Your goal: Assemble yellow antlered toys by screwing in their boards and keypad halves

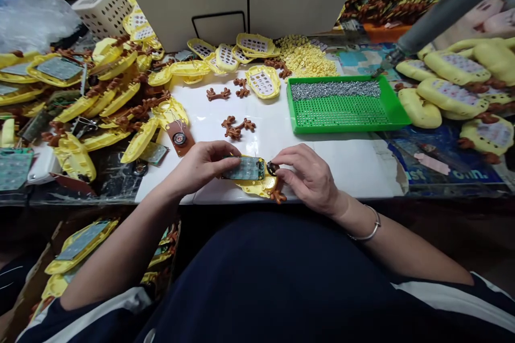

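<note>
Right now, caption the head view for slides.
Left hand grips a green circuit board on a yellow plastic shell; right hand pinches a black disc.

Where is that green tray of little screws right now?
In the head view the green tray sits right of centre, beyond the right hand, between the white sheet and yellow toy phones.

Steadying circuit board [244,169] on yellow shell [259,186] with left hand [201,163], pinching black part [272,168] with right hand [308,174], near green tray [346,123].
</note>
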The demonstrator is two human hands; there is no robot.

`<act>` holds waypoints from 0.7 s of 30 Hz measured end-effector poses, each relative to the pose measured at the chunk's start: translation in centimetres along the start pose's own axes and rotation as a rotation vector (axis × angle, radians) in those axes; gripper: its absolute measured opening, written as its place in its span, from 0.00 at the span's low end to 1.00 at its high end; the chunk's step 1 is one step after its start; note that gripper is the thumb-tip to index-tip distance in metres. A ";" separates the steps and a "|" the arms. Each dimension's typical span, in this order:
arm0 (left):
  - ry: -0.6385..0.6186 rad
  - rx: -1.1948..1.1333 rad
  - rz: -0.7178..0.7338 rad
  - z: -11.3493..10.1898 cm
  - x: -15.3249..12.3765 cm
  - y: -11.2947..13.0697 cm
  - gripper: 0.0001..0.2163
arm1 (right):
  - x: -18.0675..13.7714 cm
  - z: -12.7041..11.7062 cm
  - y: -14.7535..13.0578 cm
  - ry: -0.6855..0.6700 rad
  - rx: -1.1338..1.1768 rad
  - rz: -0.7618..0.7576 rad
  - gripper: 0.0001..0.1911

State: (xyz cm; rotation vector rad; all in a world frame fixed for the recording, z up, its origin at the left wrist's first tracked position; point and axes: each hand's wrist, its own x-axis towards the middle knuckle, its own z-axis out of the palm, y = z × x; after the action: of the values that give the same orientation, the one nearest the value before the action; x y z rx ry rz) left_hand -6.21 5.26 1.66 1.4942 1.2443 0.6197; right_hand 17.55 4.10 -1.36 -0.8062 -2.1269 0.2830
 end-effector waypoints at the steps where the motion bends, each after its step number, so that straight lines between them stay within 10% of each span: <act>1: -0.022 0.070 0.035 -0.1 0.3 -0.1 0.11 | 0.0 0.2 -0.2 -0.024 -0.009 -0.011 0.06; 7: 0.028 0.564 0.297 -0.1 0.3 -0.7 0.13 | -1.0 1.2 -0.8 -0.229 -0.079 -0.102 0.11; 11: -0.064 0.703 0.450 -0.2 -1.3 -0.8 0.20 | -1.4 0.9 -1.1 -0.342 -0.148 -0.123 0.33; 15: -0.109 0.753 0.626 0.3 -2.4 -1.6 0.20 | -1.5 0.6 -1.5 -0.467 -0.251 -0.176 0.21; 21: 0.037 0.708 0.686 1.9 -0.7 -2.5 0.24 | -4.8 -3.8 -0.1 -0.156 -0.351 -0.250 0.18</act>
State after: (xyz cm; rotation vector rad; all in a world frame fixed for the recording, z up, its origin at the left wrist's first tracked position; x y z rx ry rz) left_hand -5.73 3.71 -1.11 2.5623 1.0015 0.6733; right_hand 22.60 0.75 -1.89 -0.7196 -2.4352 -0.1703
